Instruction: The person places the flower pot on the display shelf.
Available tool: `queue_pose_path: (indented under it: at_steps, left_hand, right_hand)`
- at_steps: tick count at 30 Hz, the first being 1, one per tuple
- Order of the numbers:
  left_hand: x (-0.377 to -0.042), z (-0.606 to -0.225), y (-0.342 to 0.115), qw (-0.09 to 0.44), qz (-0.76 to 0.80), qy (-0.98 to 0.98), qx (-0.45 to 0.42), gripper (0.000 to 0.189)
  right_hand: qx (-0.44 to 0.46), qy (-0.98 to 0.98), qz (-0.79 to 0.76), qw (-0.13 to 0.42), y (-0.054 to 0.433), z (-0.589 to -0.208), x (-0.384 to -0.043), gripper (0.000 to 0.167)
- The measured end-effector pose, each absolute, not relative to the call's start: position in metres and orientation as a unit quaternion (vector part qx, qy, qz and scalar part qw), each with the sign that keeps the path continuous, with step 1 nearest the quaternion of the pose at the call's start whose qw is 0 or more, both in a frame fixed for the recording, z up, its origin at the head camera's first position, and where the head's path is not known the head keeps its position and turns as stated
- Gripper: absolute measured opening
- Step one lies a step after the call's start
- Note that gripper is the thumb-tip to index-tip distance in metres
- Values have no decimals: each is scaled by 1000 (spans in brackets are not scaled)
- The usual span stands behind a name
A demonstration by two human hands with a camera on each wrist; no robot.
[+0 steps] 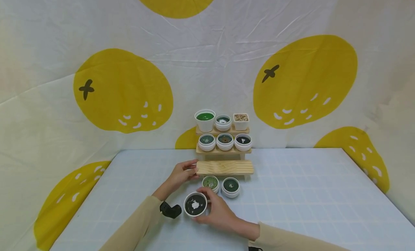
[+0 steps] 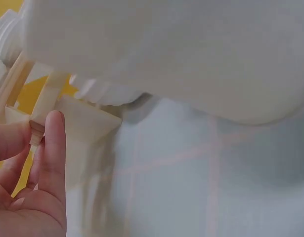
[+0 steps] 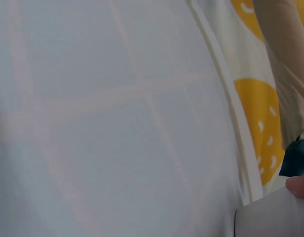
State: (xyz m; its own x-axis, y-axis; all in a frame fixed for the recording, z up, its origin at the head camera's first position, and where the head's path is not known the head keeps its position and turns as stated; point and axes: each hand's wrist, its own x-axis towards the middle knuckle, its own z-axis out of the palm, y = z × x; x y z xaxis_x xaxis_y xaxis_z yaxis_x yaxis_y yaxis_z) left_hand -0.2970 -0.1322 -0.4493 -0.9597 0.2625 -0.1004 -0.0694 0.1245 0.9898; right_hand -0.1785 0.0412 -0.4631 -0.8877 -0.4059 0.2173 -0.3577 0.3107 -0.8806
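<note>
My right hand grips a white round cup with dark contents and a white patch on top, thumb and fingers around its side. The cup's pale wall shows at the right wrist view's lower right, with a thumb on it. My left hand pinches the left end of the lowest wooden step of a tiered stand. In the left wrist view its thumb and fingers close on the wood's corner. Two small round pots, one mottled green and one dark green, sit before that step.
On the middle step stand three white round pots. The top step bears a taller green-filled cup, a round pot and a square tub of tan bits. A patterned cloth hangs behind the pale checked table.
</note>
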Motion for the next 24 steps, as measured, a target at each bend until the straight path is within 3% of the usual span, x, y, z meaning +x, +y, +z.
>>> queue_pose_path:
  at_steps: [17, 24]
  left_hand:
    - [-299, -450, -133, 160, 687, 708, 30, 47]
    - [-300, -453, -133, 166, 692, 702, 25, 47]
  right_hand:
    - [-269, 807, -522, 64, 71, -456, -177, 75]
    - [-269, 808, -522, 51, 83, -451, -174, 75]
